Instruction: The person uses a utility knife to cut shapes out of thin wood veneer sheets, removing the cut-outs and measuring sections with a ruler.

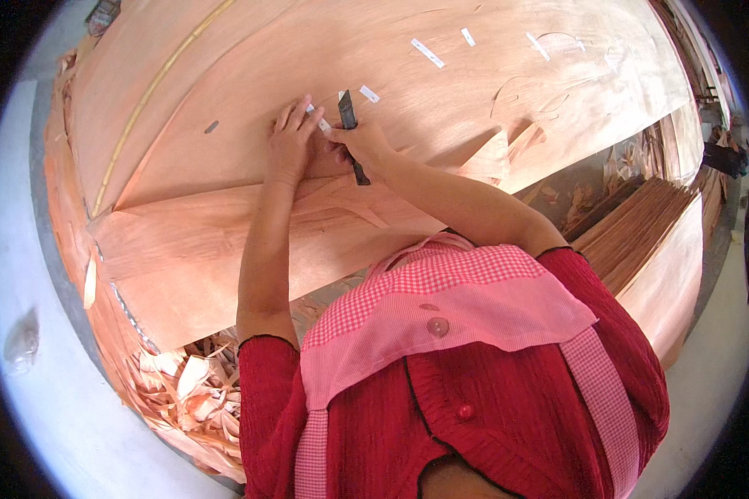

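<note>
A large, thin wood veneer sheet (225,66) lies spread in front of me. My left hand (291,141) rests on it with fingers stretched out, the fingertips at a small white tape strip (319,121). Close beside it, my right hand (364,145) is closed around a slim black knife-like tool (348,112), held upright along the view; its working edge cannot be made out. Just beyond the tool lies another white tape strip (369,94). Beneath my wrists a loose veneer piece (225,241) overlaps the nearer edge, with creased and torn parts near my right forearm.
More white tape strips (427,53) lie on the sheet's far side. A long yellow strip (154,87) curves along the left. Veneer scraps (200,387) heap up at lower left; stacked veneer (641,233) stands at right. A curled flap (487,158) rises near my right forearm.
</note>
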Action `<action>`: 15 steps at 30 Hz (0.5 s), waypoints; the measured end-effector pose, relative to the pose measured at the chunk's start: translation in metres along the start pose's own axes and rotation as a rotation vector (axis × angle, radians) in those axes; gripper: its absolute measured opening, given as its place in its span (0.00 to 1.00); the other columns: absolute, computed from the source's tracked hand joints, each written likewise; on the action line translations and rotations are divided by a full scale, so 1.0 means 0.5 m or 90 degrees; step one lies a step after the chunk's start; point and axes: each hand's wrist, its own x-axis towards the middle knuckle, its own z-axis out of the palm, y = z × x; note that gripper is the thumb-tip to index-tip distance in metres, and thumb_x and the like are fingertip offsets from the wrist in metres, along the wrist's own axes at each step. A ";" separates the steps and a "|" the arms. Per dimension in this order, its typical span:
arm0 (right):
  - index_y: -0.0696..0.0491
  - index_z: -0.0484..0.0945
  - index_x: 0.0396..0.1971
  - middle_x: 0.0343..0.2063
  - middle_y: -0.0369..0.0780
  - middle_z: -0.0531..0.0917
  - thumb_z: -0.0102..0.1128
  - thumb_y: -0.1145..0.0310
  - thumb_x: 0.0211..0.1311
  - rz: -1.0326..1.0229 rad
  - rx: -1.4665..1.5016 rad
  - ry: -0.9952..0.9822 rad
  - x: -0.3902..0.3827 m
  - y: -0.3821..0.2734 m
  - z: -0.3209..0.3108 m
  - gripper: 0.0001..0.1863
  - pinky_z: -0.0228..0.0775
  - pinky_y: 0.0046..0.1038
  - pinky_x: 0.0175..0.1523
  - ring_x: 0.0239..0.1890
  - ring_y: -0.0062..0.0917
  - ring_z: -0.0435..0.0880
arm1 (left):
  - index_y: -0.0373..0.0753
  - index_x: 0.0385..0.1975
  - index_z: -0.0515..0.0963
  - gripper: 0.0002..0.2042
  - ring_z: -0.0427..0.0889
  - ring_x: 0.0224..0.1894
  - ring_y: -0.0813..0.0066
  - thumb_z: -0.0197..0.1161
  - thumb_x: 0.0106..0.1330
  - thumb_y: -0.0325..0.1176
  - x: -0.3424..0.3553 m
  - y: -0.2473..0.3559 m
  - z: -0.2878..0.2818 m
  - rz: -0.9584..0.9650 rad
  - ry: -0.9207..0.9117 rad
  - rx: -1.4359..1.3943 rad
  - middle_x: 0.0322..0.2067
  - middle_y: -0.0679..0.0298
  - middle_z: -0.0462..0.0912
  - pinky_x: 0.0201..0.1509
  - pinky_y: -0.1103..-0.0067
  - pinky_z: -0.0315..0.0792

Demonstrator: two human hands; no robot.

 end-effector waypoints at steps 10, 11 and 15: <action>0.61 0.76 0.24 0.17 0.40 0.79 0.57 0.69 0.56 0.077 -0.054 -0.004 -0.001 0.004 -0.011 0.09 0.61 0.22 0.15 0.12 0.19 0.74 | 0.46 0.53 0.68 0.20 0.63 0.58 0.64 0.54 0.59 0.34 -0.017 -0.016 0.008 -0.122 0.143 -0.123 0.56 0.62 0.65 0.59 0.70 0.59; 0.61 0.76 0.23 0.17 0.40 0.79 0.57 0.69 0.56 0.074 -0.059 -0.004 0.000 0.005 -0.011 0.10 0.61 0.22 0.15 0.12 0.19 0.73 | 0.46 0.52 0.69 0.19 0.64 0.57 0.64 0.54 0.59 0.35 -0.024 -0.017 0.011 -0.092 0.109 -0.081 0.55 0.61 0.66 0.59 0.70 0.59; 0.59 0.76 0.22 0.16 0.39 0.78 0.58 0.69 0.56 0.068 -0.039 0.001 0.001 0.008 -0.009 0.09 0.61 0.22 0.15 0.12 0.19 0.73 | 0.44 0.43 0.75 0.13 0.69 0.51 0.62 0.56 0.58 0.37 -0.029 -0.013 0.015 -0.115 0.112 -0.121 0.48 0.61 0.73 0.55 0.69 0.62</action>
